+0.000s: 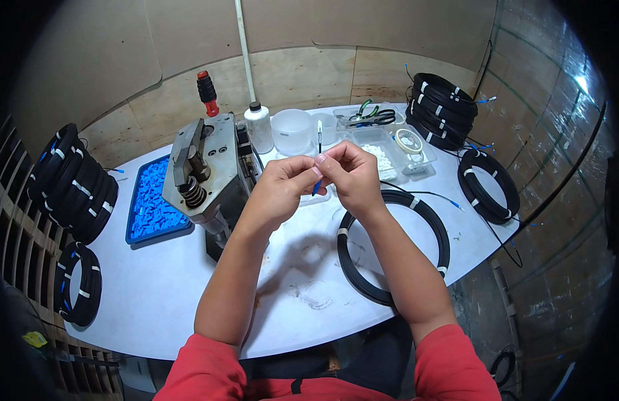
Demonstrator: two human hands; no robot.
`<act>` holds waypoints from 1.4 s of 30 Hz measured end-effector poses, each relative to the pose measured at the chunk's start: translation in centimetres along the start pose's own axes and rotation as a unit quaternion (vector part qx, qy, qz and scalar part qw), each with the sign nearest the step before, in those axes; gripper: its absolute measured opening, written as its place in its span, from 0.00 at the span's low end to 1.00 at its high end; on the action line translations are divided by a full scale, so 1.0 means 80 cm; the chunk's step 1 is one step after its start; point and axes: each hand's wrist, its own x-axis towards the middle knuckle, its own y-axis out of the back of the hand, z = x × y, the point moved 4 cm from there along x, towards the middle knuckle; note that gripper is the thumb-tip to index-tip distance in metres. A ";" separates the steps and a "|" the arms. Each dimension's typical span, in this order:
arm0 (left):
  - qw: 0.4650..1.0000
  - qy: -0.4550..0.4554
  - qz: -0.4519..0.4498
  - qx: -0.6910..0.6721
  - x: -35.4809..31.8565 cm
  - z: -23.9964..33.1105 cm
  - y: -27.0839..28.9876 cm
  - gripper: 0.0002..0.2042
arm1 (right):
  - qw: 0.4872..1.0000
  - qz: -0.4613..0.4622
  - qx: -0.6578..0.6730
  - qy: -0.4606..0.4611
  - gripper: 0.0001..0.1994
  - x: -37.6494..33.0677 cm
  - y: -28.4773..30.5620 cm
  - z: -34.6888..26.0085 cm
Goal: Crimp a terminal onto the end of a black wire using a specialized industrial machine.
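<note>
Plywood walls curve around a white table in the head view. Above its middle, the left hand and the right hand meet, fingertips pinched together on a thin black cable end that sticks up between them, with a blue piece showing just below the fingers. Under the right forearm lies a black cable coil, flat on the table. Just left of the hands stands a grey metal press with a red-topped handle, and beside that a blue tray of small blue parts. More coils are stacked at both table ends.
</note>
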 end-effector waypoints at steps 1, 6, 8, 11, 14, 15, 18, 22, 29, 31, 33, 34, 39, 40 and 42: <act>1.000 0.006 0.004 0.001 -0.001 0.001 0.000 0.10 | 1.000 0.000 0.000 0.000 0.08 0.000 0.000 0.001; 1.000 0.014 -0.002 -0.006 -0.001 0.003 -0.001 0.10 | 1.000 -0.014 0.018 -0.010 0.08 -0.001 -0.002 -0.005; 1.000 0.023 0.000 -0.004 -0.001 0.003 0.000 0.09 | 1.000 -0.017 0.020 -0.009 0.08 -0.001 -0.003 -0.006; 0.999 0.024 -0.004 -0.033 0.001 0.000 0.000 0.09 | 1.000 -0.010 0.009 -0.004 0.07 -0.001 -0.002 -0.006; 0.999 0.038 0.010 -0.033 -0.001 0.004 -0.002 0.09 | 1.000 -0.004 -0.004 0.001 0.08 0.000 -0.002 -0.004; 0.999 0.038 0.010 -0.033 -0.002 0.004 -0.002 0.09 | 1.000 -0.006 -0.004 0.002 0.08 -0.001 -0.003 -0.004; 0.999 0.036 0.010 -0.031 -0.003 0.005 -0.001 0.09 | 1.000 -0.001 0.005 -0.015 0.07 -0.001 -0.003 -0.003; 0.999 0.036 0.010 -0.032 -0.001 0.003 -0.001 0.09 | 1.000 0.007 -0.002 -0.020 0.07 -0.001 0.001 -0.002; 0.999 0.030 -0.006 -0.036 0.001 0.000 0.003 0.09 | 1.000 0.003 -0.018 -0.019 0.08 -0.001 -0.001 -0.004; 0.998 0.037 -0.006 -0.041 0.000 0.002 0.002 0.09 | 1.000 0.005 -0.017 -0.019 0.08 -0.001 0.000 -0.004; 0.998 0.043 -0.005 -0.046 0.000 0.001 0.002 0.09 | 1.000 0.003 -0.016 -0.020 0.08 -0.001 0.000 -0.004; 0.998 0.043 -0.004 -0.045 0.000 0.000 0.003 0.09 | 1.000 0.002 -0.017 -0.020 0.08 -0.001 0.000 -0.003; 0.998 0.048 0.003 -0.044 0.000 0.001 0.003 0.09 | 0.999 0.008 -0.023 -0.028 0.08 -0.001 0.001 -0.003; 0.998 0.046 0.000 -0.042 0.000 0.001 0.002 0.09 | 0.999 0.008 -0.024 -0.028 0.08 -0.001 0.002 -0.003; 0.998 0.044 -0.002 -0.039 -0.001 0.001 0.003 0.09 | 0.999 0.005 -0.027 -0.033 0.09 -0.001 0.002 -0.002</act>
